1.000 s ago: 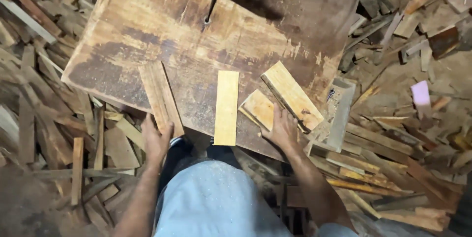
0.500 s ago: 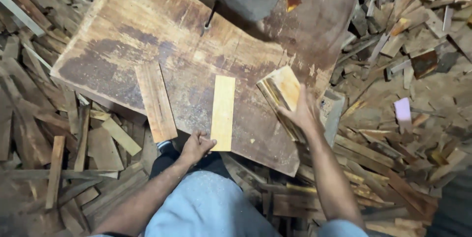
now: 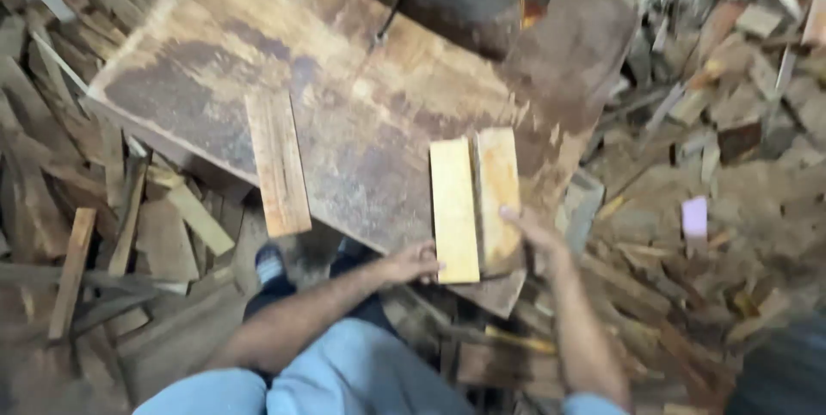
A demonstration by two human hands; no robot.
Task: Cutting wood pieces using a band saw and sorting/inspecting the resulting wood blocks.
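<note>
Offcuts litter the floor around our worn wooden board (image 3: 344,105). Lower centre, our left hand (image 3: 413,262), fingers curled, touches the near end of the pale yellow slat (image 3: 453,209). Our right hand (image 3: 533,230) has just brought the browner slat (image 3: 497,196) flush beside it, fingers flat. Further left, a reddish plank (image 3: 277,164) overhangs the edge.

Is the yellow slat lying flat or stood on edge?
Flat. The yellow slat shows its broad face on the board, beside the tan slat.
</note>
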